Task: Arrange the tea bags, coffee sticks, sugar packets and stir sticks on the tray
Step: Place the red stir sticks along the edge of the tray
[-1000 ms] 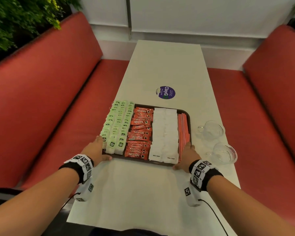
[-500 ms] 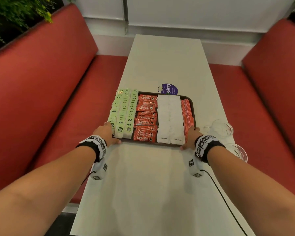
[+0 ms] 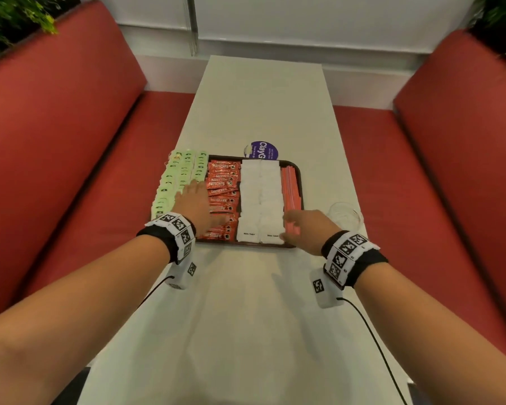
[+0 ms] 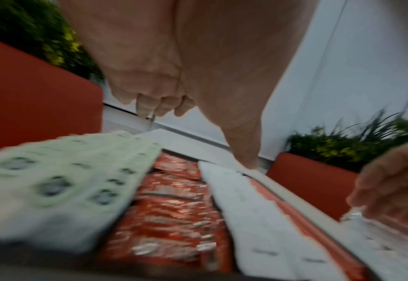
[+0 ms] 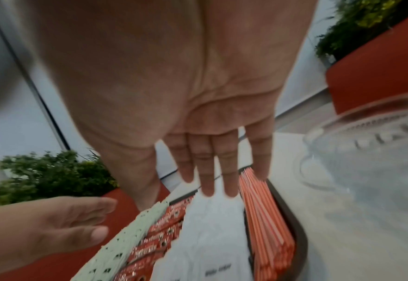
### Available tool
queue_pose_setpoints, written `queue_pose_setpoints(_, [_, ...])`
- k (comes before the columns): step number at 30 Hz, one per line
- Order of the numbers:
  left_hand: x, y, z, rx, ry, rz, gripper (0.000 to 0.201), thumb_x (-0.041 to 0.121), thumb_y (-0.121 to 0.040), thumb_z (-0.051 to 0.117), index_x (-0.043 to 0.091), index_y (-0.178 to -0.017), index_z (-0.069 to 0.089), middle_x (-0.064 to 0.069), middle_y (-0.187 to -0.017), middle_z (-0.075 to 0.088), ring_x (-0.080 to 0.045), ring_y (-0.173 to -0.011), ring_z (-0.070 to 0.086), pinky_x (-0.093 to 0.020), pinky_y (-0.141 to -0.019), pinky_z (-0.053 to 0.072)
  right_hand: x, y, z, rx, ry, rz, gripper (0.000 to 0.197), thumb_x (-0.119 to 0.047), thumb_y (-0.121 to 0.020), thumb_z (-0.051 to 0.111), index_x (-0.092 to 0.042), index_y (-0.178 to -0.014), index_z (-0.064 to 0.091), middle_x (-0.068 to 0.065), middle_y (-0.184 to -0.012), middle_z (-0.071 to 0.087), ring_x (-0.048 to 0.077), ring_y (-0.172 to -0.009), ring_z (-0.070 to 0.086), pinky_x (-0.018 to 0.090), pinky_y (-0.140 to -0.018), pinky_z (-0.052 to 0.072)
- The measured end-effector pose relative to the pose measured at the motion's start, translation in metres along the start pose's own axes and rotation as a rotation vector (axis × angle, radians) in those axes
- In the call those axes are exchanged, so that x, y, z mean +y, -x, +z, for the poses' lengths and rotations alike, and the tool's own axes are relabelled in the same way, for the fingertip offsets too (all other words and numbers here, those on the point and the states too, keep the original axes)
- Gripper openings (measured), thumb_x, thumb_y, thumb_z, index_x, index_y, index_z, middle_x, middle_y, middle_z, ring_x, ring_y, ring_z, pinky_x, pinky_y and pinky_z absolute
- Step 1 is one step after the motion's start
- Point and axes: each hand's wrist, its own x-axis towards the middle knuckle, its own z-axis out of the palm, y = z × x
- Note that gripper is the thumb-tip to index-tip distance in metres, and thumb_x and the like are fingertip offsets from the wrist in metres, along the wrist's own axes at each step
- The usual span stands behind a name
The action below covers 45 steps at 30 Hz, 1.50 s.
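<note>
A dark tray (image 3: 298, 168) on the white table holds four rows. From left to right these are green tea bags (image 3: 171, 182), red coffee sticks (image 3: 224, 178), white sugar packets (image 3: 260, 194) and orange stir sticks (image 3: 290, 185). My left hand (image 3: 194, 192) is open, fingers forward, over the seam between tea bags and coffee sticks; whether it touches them I cannot tell. My right hand (image 3: 295, 226) is open over the near end of the stir sticks. In the right wrist view its fingers (image 5: 206, 171) are straight above the sugar packets (image 5: 212, 228) and stir sticks (image 5: 265, 218).
Two clear glass cups (image 3: 344, 215) stand just right of the tray, close to my right wrist. A purple round sticker (image 3: 264, 149) lies behind the tray. Red benches (image 3: 70, 141) flank the narrow table (image 3: 260, 92). Plants sit behind the backrests.
The tray slid away from me up to the purple sticker. Both hands have since let go of its near edge and moved forward over the rows, fingers now straight.
</note>
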Motion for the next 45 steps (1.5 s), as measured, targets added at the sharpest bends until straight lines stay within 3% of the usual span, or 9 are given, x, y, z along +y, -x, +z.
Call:
queue_pose_setpoints(3, [0.067,-0.003,0.003,0.027,0.089,0.208,0.1,0.064,-0.082,0.066,0.013,-0.155,0.021,-0.011,-0.162,0.022,-0.029,-0.148,0.025,-0.045,-0.12,0.025,0.03,0.025,-0.025,0.122,-0.032,-0.078,0.04,-0.044,-0.087,0.071,-0.023,-0.12,0.062,-0.008,-0.109,0.064,0.011,-0.099,0.06,0.026,-0.086,0.048])
queue_pose_setpoints(5, [0.11,-0.004,0.008,-0.018,0.117,0.326,0.092,0.056,-0.086,0.067,0.014,-0.155,0.024,-0.01,-0.162,0.023,-0.026,-0.148,0.026,-0.041,-0.12,0.025,0.058,0.037,-0.036,0.13,-0.02,-0.065,0.05,-0.048,-0.078,0.079,-0.023,-0.117,0.061,-0.011,-0.105,0.058,0.009,-0.097,0.056,0.028,-0.088,0.048])
queue_pose_setpoints(8, [0.171,-0.006,0.017,-0.088,0.166,0.421,0.086,0.047,-0.085,0.073,0.017,-0.153,0.03,-0.005,-0.158,0.034,-0.025,-0.141,0.039,-0.037,-0.114,0.034,0.102,0.054,-0.044,0.068,0.03,-0.005,0.077,-0.055,-0.063,0.087,-0.026,-0.128,0.055,-0.009,-0.116,0.054,0.011,-0.105,0.053,0.026,-0.091,0.045])
queue_pose_setpoints(11, [0.217,-0.011,0.029,-0.174,0.154,0.475,0.088,0.045,-0.08,0.079,0.018,-0.151,0.033,-0.002,-0.152,0.042,-0.023,-0.135,0.045,-0.034,-0.107,0.037,0.133,0.067,-0.042,-0.061,0.081,0.024,0.1,-0.052,-0.06,0.089,-0.024,-0.144,0.043,-0.007,-0.14,0.049,0.014,-0.126,0.048,0.029,-0.106,0.041])
queue_pose_setpoints(16, [0.26,-0.025,0.047,-0.212,0.087,0.521,0.099,0.05,-0.074,0.082,0.016,-0.152,0.032,-0.003,-0.15,0.045,-0.024,-0.135,0.045,-0.035,-0.108,0.037,0.157,0.067,-0.023,-0.183,0.082,-0.026,0.107,-0.037,-0.064,0.091,-0.023,-0.152,0.032,-0.006,-0.151,0.044,0.017,-0.136,0.045,0.03,-0.111,0.037])
queue_pose_setpoints(22, [0.27,-0.051,0.06,-0.19,0.02,0.528,0.095,0.054,-0.074,0.08,0.017,-0.15,0.036,-0.005,-0.145,0.051,-0.025,-0.131,0.049,-0.037,-0.106,0.04,0.169,0.052,-0.012,-0.12,0.037,-0.077,0.102,-0.043,-0.069,0.087,-0.021,-0.153,0.035,-0.007,-0.152,0.04,0.014,-0.132,0.046,0.023,-0.106,0.035])
queue_pose_setpoints(26, [0.262,-0.078,0.055,-0.166,0.105,0.497,0.098,0.049,-0.071,0.084,0.018,-0.15,0.034,0.0,-0.145,0.053,-0.023,-0.128,0.053,-0.036,-0.104,0.044,0.166,0.032,-0.009,-0.037,-0.024,-0.065,0.102,-0.048,-0.07,0.085,-0.018,-0.153,0.034,-0.003,-0.153,0.039,0.016,-0.133,0.045,0.026,-0.107,0.035])
queue_pose_setpoints(32, [0.249,-0.126,0.044,-0.159,0.149,0.445,0.101,0.041,-0.076,0.084,0.015,-0.154,0.025,0.0,-0.153,0.044,-0.024,-0.134,0.048,-0.034,-0.108,0.037,0.158,-0.011,-0.008,0.051,-0.114,-0.015,0.101,-0.047,-0.075,0.082,-0.016,-0.155,0.029,0.002,-0.159,0.033,0.019,-0.142,0.036,0.032,-0.117,0.03])
queue_pose_setpoints(45, [0.244,-0.165,0.044,-0.166,0.176,0.446,0.102,0.04,-0.073,0.086,0.015,-0.152,0.026,0.002,-0.153,0.044,-0.022,-0.131,0.051,-0.035,-0.108,0.038,0.138,-0.043,0.001,0.089,-0.221,0.023,0.1,-0.042,-0.076,0.083,-0.016,-0.156,0.028,0.002,-0.159,0.032,0.02,-0.143,0.035,0.035,-0.118,0.031])
